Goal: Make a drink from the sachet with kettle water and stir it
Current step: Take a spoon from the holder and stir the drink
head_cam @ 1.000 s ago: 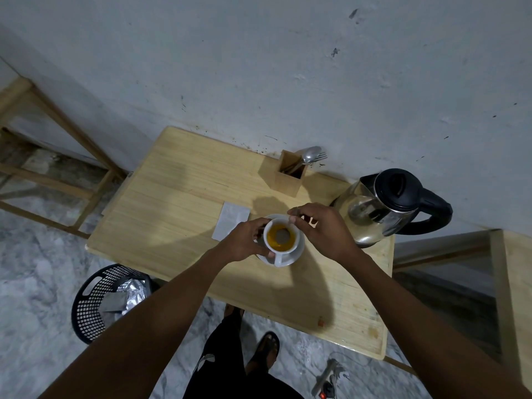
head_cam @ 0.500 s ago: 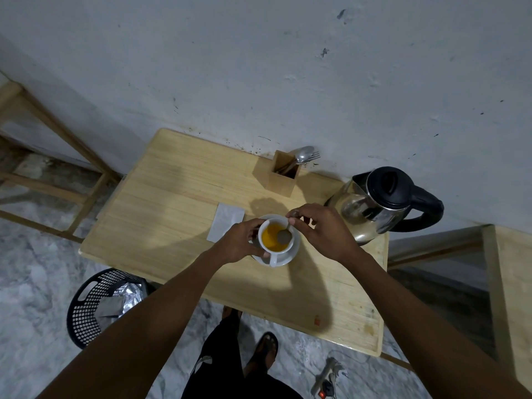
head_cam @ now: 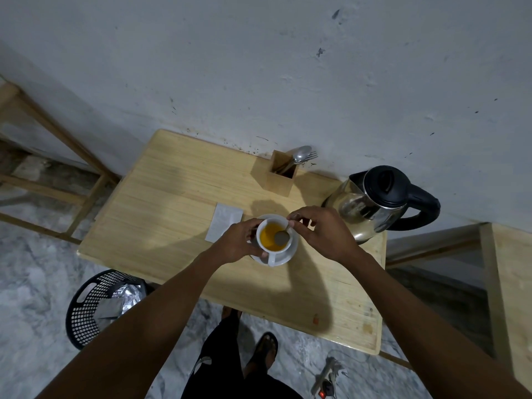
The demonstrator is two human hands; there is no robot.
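The picture is dim and a little soft. Dark shadows of the arms fall on the table [head_cam: 161, 203], and straight lines bend near the edges.

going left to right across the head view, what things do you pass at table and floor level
black basket → white sachet → left hand → cup of orange drink → right hand holding the spoon → kettle

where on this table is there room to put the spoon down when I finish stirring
Bare wood lies left of the sachet toward the table edge, and along the near edge below the saucer. It is crowded between cup, kettle and cutlery holder.
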